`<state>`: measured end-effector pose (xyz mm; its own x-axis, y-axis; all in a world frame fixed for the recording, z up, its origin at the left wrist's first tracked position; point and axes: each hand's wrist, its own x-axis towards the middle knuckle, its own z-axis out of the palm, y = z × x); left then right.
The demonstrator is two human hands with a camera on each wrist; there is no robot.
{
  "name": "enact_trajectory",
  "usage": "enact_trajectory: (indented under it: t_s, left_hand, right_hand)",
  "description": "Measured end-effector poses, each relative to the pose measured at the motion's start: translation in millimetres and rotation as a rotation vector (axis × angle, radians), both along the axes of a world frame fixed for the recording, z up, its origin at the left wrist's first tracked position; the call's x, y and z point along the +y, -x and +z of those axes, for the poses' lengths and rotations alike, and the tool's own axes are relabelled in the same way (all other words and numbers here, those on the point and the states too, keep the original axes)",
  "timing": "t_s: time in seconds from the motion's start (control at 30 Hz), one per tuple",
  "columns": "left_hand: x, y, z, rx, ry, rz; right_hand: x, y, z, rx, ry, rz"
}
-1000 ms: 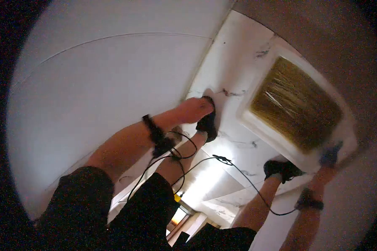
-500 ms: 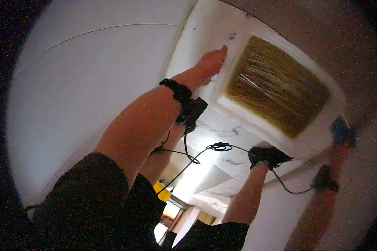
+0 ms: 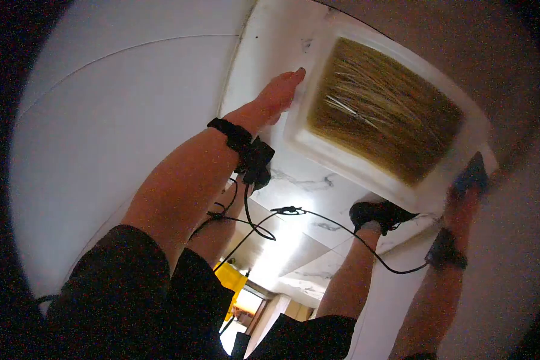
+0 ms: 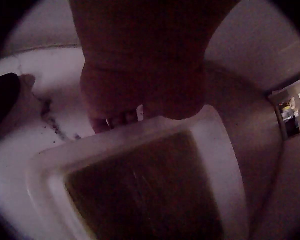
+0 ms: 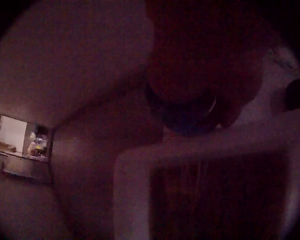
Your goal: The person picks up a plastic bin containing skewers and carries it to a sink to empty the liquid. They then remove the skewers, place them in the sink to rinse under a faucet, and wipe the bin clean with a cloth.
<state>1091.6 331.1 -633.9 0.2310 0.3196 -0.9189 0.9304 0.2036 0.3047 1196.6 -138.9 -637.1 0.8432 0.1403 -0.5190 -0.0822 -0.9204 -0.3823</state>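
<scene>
Up off the floor comes my left hand (image 3: 276, 96): a second ago it was down beside my shoe, and now it's at the near side of the white tray (image 3: 366, 174), a touch lower along that edge than half a second back. Fingers stretched out straight, nothing grasped, and in the left wrist view the fingertips (image 4: 110, 121) are right on the tray's outer rim. Over at the far corner, my right hand (image 3: 462, 201) hasn't budged; it's wrapped around a dark blue object (image 3: 474, 174) held against the rim there, though the right wrist view is too dim for me to say what that object is. The tray itself lies flat on the marble floor (image 3: 306, 180), with a straw-coloured mat (image 3: 384, 108) filling it inside the white border, and its far side runs along a beige surface. One black shoe (image 3: 381, 214) stands just beside the tray's near edge, between my two arms. A black cable (image 3: 342, 228) loops across from the wrist strap (image 3: 231, 133) on my left arm toward my right wrist.
</scene>
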Motion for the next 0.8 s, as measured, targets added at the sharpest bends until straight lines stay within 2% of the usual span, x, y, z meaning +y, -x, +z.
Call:
enact_trajectory:
  t_s: [0.07,0.17,0.27,0.3,0.37,0.43,0.47,0.5,0.53,0.6,0.67,0.7,0.77,0.8]
  left_hand:
    - [-1.8,-2.5,11.2,-0.006,-0.007,-0.026]
    - [-5.8,-3.4,19.1,-0.069,-0.025,-0.01]
    - [-7.4,-7.1,21.7,-0.061,-0.054,-0.029]
    - [-5.8,-7.6,19.5,-0.06,-0.053,-0.03]
    - [-3.2,-8.2,15.8,-0.056,-0.011,-0.02]
    - [-13.2,-17.3,34.0,-0.061,-0.021,-0.023]
    - [-17.0,-20.5,39.9,-0.069,-0.028,-0.027]
    - [-15.2,-15.4,30.1,-0.071,-0.027,-0.028]
    - [-11.5,-6.1,13.1,-0.141,-0.119,-0.13]
    - [-3.9,-3.9,-2.9,-0.205,-0.208,-0.231]
    - [1.1,-4.9,-4.3,-0.167,-0.267,-0.46]
    - [0.1,-4.4,-1.1,-0.152,-0.286,-0.535]
    - [1.0,-8.7,4.9,-0.083,-0.287,-0.524]
    - [5.8,-6.2,-2.5,-0.079,-0.296,-0.53]
  right_hand:
    - [-8.4,-0.7,-5.5,-0.09,-0.236,0.102]
    - [3.3,-5.7,-15.3,-0.249,-0.158,0.128]
    - [-12.9,-8.5,-46.2,-0.164,0.049,0.074]
    - [-9.2,-15.6,-46.6,-0.016,0.313,0.211]
    - [-18.2,-20.5,-56.5,0.135,0.576,0.347]
    - [-36.6,-24.2,-74.0,0.044,0.225,0.121]
    - [-37.4,-22.3,-70.5,0.045,0.225,0.12]
    - [-12.3,-23.7,-41.1,-0.163,0.13,0.262]
    - [2.3,-23.8,-26.1,-0.371,0.03,0.403]
    - [-15.2,-27.9,-59.4,-0.417,0.068,0.408]
    - [-28.8,-29.8,-71.9,-0.462,0.105,0.416]
    - [-35.3,-28.1,-69.4,-0.322,0.275,0.353]
    - [-43.9,-26.3,-73.3,-0.183,0.434,0.284]
    - [-49.4,-22.1,-84.3,-0.41,0.347,0.459]
